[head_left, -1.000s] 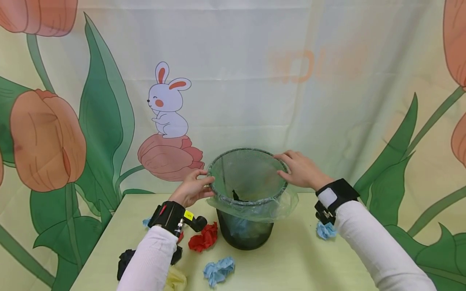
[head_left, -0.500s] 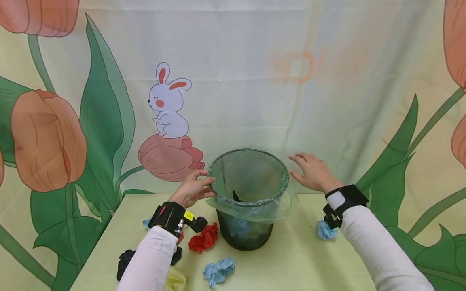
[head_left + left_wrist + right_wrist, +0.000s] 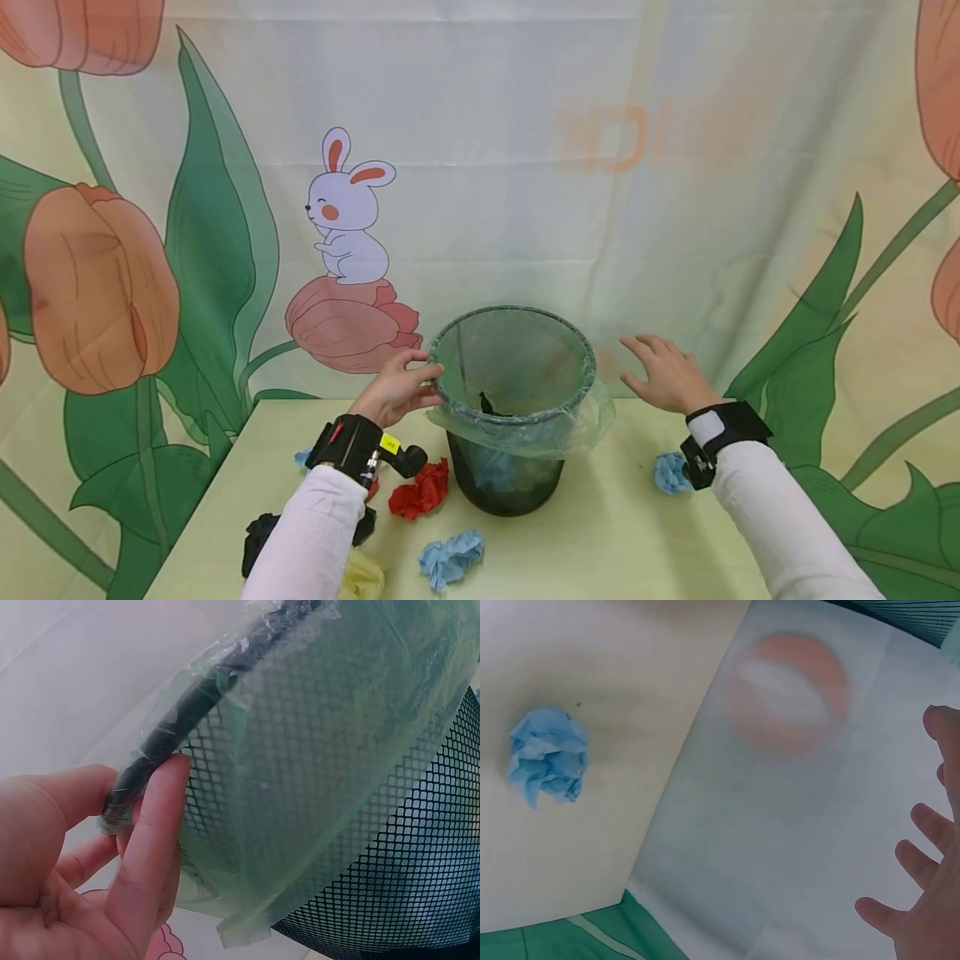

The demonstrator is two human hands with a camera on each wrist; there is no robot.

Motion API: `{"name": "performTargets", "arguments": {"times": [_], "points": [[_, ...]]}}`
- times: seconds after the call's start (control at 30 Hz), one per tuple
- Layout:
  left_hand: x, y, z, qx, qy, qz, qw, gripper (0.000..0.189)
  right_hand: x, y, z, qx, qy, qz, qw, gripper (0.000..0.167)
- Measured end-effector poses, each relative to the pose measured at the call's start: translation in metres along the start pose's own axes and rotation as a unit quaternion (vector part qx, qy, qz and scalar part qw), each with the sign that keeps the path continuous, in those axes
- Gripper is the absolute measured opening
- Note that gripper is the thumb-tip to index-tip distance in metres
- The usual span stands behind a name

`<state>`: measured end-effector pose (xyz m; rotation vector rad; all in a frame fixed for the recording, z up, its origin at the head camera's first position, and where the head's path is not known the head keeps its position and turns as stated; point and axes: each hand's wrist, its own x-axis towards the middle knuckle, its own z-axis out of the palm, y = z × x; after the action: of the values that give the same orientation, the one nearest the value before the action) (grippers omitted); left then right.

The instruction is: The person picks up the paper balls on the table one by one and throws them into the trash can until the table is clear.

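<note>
A black mesh wastebasket (image 3: 504,487) stands upright on the table, lined with a thin green plastic bag (image 3: 536,442) folded outward over its rim. My left hand (image 3: 393,390) pinches the rim on the left side, bag included. In the left wrist view, the thumb of that left hand (image 3: 97,870) and its fingers lie on opposite sides of the dark rim. My right hand (image 3: 670,373) hovers to the right, apart from the basket, fingers spread and holding nothing. A small black scrap (image 3: 491,406) shows inside the basket, and something bluish shows faintly through the mesh.
Crumpled paper lies about the table (image 3: 600,550): a red ball (image 3: 420,490), a blue ball (image 3: 452,558) in front, another blue ball (image 3: 671,472) at right, and black (image 3: 258,537) and yellow (image 3: 362,577) pieces partly behind my left arm. A printed curtain (image 3: 495,208) hangs behind.
My right hand has let go of the basket's right rim and moved away to the right. The left hand stays on the rim, and the basket has not moved.
</note>
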<state>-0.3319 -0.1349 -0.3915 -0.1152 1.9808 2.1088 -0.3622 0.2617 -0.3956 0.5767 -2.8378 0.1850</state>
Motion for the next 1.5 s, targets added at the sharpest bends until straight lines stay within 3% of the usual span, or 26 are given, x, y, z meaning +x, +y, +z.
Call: {"name": "performTargets", "arguments": {"times": [0.37, 0.73, 1.0, 1.5], "points": [[0.0, 0.001, 0.0, 0.002, -0.001, -0.002, 1.0, 0.05, -0.015, 0.019, 0.024, 0.0, -0.031, 0.036, 0.9989, 0.059], [-0.001, 0.001, 0.0, 0.007, -0.003, -0.005, 1.0, 0.05, -0.036, 0.028, 0.047, 0.005, -0.033, 0.051, 0.9982, 0.061], [-0.001, 0.001, -0.001, 0.006, -0.005, -0.005, 1.0, 0.05, -0.052, 0.039, 0.072, 0.018, -0.061, 0.088, 0.9941, 0.063], [-0.002, 0.001, -0.001, 0.009, -0.006, -0.003, 0.9999, 0.051, -0.079, 0.044, 0.106, 0.041, -0.095, 0.103, 0.9893, 0.064]]}}
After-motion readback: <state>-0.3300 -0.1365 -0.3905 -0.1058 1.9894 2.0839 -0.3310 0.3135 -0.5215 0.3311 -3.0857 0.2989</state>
